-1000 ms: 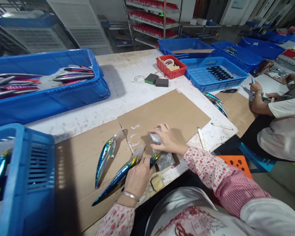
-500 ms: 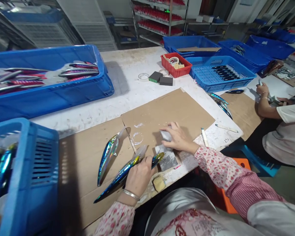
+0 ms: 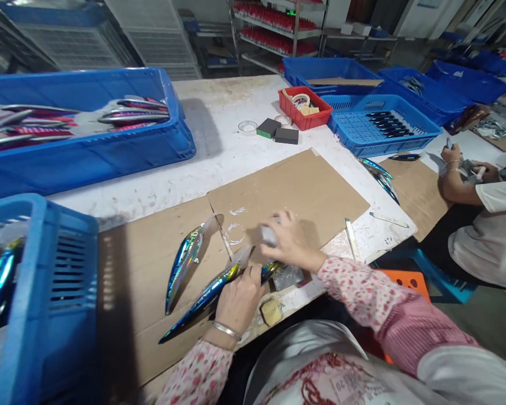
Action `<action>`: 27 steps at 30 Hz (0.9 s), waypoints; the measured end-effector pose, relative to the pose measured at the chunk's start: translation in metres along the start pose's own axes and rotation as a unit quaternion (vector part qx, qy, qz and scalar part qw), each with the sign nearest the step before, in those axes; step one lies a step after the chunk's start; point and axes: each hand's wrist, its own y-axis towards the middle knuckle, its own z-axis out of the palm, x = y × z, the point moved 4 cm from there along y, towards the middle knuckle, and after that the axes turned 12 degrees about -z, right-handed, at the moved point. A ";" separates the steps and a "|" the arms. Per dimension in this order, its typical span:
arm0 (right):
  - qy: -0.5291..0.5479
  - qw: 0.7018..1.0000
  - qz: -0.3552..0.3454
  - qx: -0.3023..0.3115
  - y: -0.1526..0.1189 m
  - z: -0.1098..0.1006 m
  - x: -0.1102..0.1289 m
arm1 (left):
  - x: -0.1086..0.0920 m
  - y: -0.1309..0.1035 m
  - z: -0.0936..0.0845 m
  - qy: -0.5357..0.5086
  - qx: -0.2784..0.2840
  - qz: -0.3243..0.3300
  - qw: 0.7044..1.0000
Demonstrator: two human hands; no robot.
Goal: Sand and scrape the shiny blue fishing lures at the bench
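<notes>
My left hand point(image 3: 239, 298) is closed around a shiny blue-and-yellow fishing lure point(image 3: 269, 272), one end of which sticks out past the fingers. Along the other side of that hand lies a long blue-and-gold fishing lure point(image 3: 206, 293) on the cardboard. Just above the held end, my right hand point(image 3: 289, 242) grips a pale grey block point(image 3: 270, 232), partly covered by its fingers. Under the right wrist a grey speckled pad point(image 3: 288, 278) lies at the table edge. Another blue lure point(image 3: 184, 261) with a clear tail rests further left.
A blue crate point(image 3: 67, 281) with lures stands at left, and a blue bin point(image 3: 181, 135) of pink lures behind it. A yellow sponge point(image 3: 271, 312) sits at the front edge. Dark blocks point(image 3: 286, 135) and a red tray point(image 3: 320, 120) are further back. A co-worker's hand point(image 3: 451, 154) is at right.
My right hand has moved left with the grey block, toward the lure in my left hand, and now covers part of the pad. My left hand keeps its hold.
</notes>
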 end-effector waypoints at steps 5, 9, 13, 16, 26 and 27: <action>0.020 1.000 -0.009 0.013 -0.002 -0.001 -0.003 | -0.002 -0.004 -0.005 0.002 -0.030 0.004 1.000; 0.002 0.999 0.028 0.022 -0.004 -0.003 -0.011 | -0.002 -0.002 -0.001 -0.012 -0.021 -0.005 1.000; 0.013 1.000 -0.021 0.008 0.003 0.001 0.000 | -0.001 -0.001 0.003 -0.012 -0.025 -0.020 0.999; 0.008 0.999 0.014 0.036 -0.003 -0.004 -0.015 | -0.002 -0.002 0.000 -0.015 -0.024 -0.015 0.999; 0.013 0.999 -0.017 0.023 0.004 0.001 0.002 | -0.005 -0.005 -0.005 -0.019 -0.015 -0.026 0.999; 0.010 0.999 -0.002 0.031 0.002 -0.001 -0.003 | -0.005 -0.005 -0.005 -0.022 -0.017 -0.028 0.999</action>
